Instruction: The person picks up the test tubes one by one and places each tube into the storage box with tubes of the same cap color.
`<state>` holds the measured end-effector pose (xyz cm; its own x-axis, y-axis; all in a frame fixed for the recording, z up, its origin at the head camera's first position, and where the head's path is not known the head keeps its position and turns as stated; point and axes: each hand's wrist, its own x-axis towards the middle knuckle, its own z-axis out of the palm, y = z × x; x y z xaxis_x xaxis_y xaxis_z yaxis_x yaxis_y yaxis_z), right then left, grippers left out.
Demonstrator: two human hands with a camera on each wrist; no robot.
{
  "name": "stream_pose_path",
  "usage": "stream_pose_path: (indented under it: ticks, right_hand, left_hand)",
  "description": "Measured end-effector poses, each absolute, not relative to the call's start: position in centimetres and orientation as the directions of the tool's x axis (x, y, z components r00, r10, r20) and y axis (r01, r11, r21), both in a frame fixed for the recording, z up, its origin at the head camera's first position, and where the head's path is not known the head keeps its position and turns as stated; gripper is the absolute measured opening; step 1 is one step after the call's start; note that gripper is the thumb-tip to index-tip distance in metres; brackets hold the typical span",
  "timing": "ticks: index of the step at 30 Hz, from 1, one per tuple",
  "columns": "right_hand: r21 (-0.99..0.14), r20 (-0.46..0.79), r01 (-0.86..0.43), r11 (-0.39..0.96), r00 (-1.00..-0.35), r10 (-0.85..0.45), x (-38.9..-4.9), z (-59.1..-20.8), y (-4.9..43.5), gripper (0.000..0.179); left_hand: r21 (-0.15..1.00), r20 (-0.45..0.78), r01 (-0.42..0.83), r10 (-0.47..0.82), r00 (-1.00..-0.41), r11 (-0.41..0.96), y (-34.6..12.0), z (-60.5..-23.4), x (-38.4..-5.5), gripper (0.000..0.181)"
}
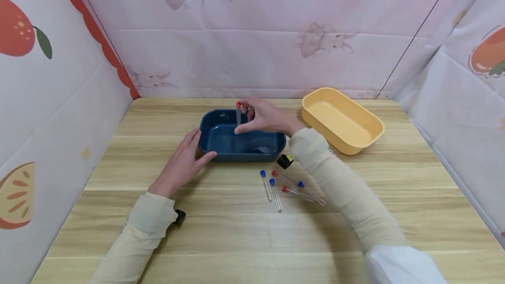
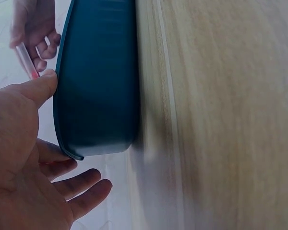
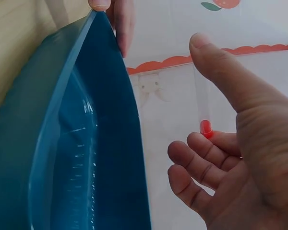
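Note:
My right hand (image 1: 265, 116) is over a dark blue basin (image 1: 236, 157), pinching a clear test tube (image 1: 238, 116) with a red cap. In the head view the tube stands upright, cap on top. Thumb and forefinger hold it by its ends in the right wrist view, where the red cap (image 3: 206, 128) meets the forefinger; the other fingers are loosely curled. My left hand (image 1: 182, 161) holds the basin's near left corner, with the thumb (image 2: 45, 87) against the rim. Several more test tubes (image 1: 275, 195), with blue or red caps, lie on the table before the basin.
A yellow basin (image 1: 343, 142) stands at the back right, behind my right forearm. Something pale (image 1: 265, 149) shows inside the blue basin at its right end; I cannot tell what. Printed cloth walls (image 1: 244, 60) enclose the wooden table (image 1: 221, 240) at the back and sides.

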<state>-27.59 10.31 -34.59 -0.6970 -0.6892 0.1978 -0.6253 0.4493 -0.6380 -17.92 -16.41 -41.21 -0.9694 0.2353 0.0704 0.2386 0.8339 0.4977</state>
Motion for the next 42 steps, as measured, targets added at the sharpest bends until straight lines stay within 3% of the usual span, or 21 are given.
stream_pose_path:
  ticks: [16, 24, 42]
  right_hand:
    - [-0.635, 0.094, -0.585, 0.504, -0.707, -0.701, -29.2, -37.4, 7.5, 0.075]
    - [-0.553, -0.013, -0.558, 0.619, -0.737, -0.676, -29.4, -38.8, 6.6, 0.094]
    - [-0.400, -0.148, -0.523, 0.753, -0.773, -0.616, -29.2, -41.0, 5.2, 0.099]
  left_hand:
    - [0.495, 0.071, 0.245, 0.242, -0.968, 0.834, -16.4, -40.9, -17.8, 0.086]
    - [0.494, 0.091, 0.260, 0.248, -0.965, 0.830, -16.5, -40.9, -17.9, 0.087]
    - [0.508, 0.084, 0.261, 0.254, -0.964, 0.821, -16.7, -41.1, -17.8, 0.086]
